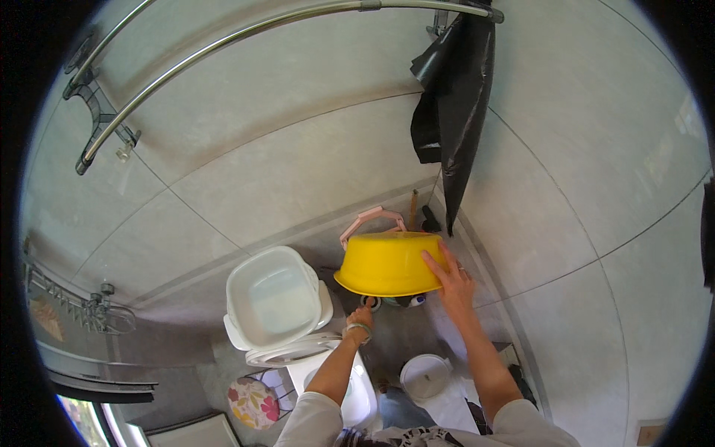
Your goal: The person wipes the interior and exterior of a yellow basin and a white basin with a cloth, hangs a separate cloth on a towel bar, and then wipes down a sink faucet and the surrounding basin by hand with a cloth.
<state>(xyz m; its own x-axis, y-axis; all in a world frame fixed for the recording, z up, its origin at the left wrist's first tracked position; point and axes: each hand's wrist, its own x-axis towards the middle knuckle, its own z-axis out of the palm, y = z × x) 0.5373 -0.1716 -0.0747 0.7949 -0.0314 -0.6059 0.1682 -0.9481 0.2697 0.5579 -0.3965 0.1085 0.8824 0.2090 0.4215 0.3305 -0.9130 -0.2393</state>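
A yellow plastic basin [390,265] is tipped, with its rim toward me. My right hand [458,286] grips the right side of it, fingers spread over the outer wall. Below the basin's rim, my left hand [359,319] reaches down with a finger at a small round white-and-dark item [371,303]; whether it holds this item is unclear. Beside it, partly hidden under the basin, is a container with a blue-and-white part [417,301]. Behind the basin rises a pink plastic handle [373,213], its lower end out of sight.
Left of the basin, a white plastic tub [272,296] stands beside the white toilet [362,394]. A white lidded bucket [425,376] is near my legs. Black plastic sheeting [458,106] hangs from the metal rail [268,27]. A floral-topped stool [252,402] stands lower left.
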